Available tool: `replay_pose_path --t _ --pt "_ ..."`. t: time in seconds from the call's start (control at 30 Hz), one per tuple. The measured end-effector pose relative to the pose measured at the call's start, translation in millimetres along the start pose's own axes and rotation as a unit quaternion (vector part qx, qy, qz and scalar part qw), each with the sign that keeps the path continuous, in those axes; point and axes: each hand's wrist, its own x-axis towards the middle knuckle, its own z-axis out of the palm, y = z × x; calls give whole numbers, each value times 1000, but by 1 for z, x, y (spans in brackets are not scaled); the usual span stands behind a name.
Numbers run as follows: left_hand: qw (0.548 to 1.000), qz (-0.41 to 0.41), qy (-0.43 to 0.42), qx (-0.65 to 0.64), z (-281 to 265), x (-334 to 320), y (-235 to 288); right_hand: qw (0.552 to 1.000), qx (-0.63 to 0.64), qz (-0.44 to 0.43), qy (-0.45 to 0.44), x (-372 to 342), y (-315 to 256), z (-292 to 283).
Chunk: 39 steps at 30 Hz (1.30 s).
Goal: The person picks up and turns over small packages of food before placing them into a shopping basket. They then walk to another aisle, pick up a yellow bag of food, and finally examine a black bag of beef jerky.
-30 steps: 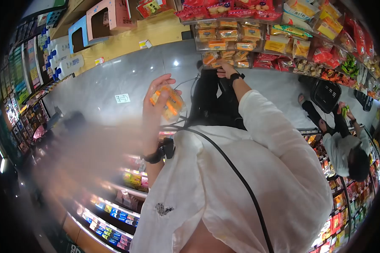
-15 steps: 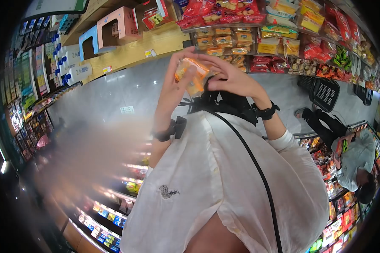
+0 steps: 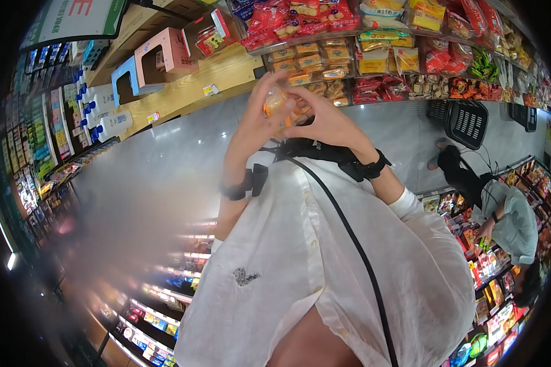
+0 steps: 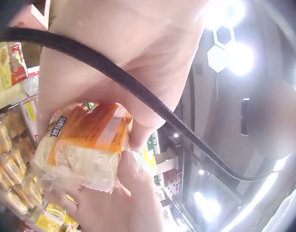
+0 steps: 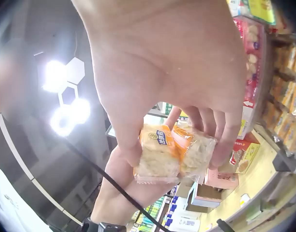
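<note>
Both hands are together in front of the waist, around small packaged pastries in clear and orange wrappers. In the right wrist view two packets show side by side, one packet with a blue label and a second packet beside it. My left hand grips them from the left, fingers bent over the far side. My right hand holds them from the right, thumb and fingers at the packets' sides. An orange-banded wrapper lies between both hands in the left wrist view. Each wrist wears a black band.
Ahead, shelf trays hold similar orange-wrapped packets and red snack bags. A wooden counter carries a pink box and a blue box. Black baskets stand on the floor at right, near another person.
My right hand has come from the shelf's packet tray to the packets in my left hand, which has risen rightward. The other person has leaned toward the lower right shelves.
</note>
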Motion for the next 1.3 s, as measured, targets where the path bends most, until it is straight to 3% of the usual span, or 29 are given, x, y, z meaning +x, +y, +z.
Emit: replay_pose_path --t 0.07,0.17,0.27,0.37,0.43,0.5,0.53,0.63,0.77,0.87,0.93,0.97,1.07,1.13,1.17,1.23,1.3 --pt "999 -14 -4 47 -2 3 -2 998 -53 10 24 -1 1 -6" --pt "997 -66 -49 -2 -9 7 -11 985 163 54 -2 1 20 -12" --pt "989 -75 -86 -98 -5 11 -38 993 96 60 -17 -1 22 -16" --pt "982 -95 -96 -134 -12 35 -57 996 39 6 81 10 51 -24" --pt "982 -109 -89 -126 -11 52 -72 992 34 35 112 24 85 -40" --pt "991 -108 -45 -66 -8 72 -93 987 -3 40 153 39 109 -57" --pt "993 -108 -23 -35 -6 81 -106 980 56 97 166 48 119 -64" --pt "993 -105 -12 -52 7 104 -162 959 153 73 229 74 150 -75" --pt "990 -107 69 -52 33 118 -197 930 201 132 277 98 168 -85" --pt "986 -99 132 -16 48 124 -206 921 249 113 279 106 158 -88" --pt "982 -135 125 -33 51 128 -222 915 282 26 286 114 173 -85" --pt "984 -130 120 -21 51 131 -226 916 276 -25 292 116 175 -84" --pt "990 -102 101 14 60 128 -225 923 152 -16 354 97 188 -88" --pt "993 -67 82 53 56 124 -218 948 95 38 302 56 146 -87" --pt "993 -13 70 98 55 122 -227 957 67 66 273 36 131 -87" --pt "977 100 57 179 59 122 -251 953 130 70 264 -1 152 -88" --pt "955 66 35 287 57 114 -223 948 164 116 248 -52 147 -85"
